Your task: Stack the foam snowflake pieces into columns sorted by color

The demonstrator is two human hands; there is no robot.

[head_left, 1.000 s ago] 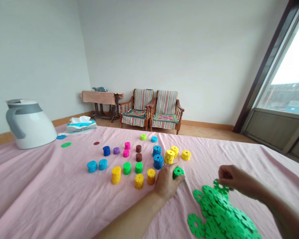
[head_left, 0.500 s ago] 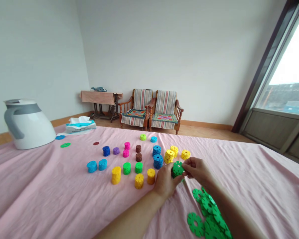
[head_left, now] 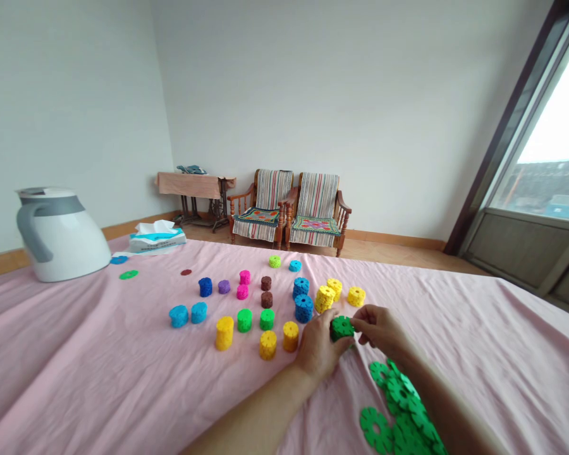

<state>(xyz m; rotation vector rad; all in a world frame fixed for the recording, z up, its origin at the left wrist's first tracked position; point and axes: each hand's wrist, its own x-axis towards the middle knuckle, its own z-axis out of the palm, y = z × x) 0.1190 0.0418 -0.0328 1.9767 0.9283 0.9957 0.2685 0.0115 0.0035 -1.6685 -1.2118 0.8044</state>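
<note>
One green disc stack [head_left: 342,327]: left fingers [head_left: 329,314] hugged it, right fingers [head_left: 360,323] pinched its edge, probably aligning; next needed gentle letting-go.

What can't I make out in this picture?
All in the head view:
Dark green cylindrical stack of notched plastic discs: left side hidden by the left hand.
Loose pile of flat green plastic discs: partly covered by the right forearm and cut off by the bottom edge.
White-and-blue cardboard tissue box: lettering too small to read.
</note>
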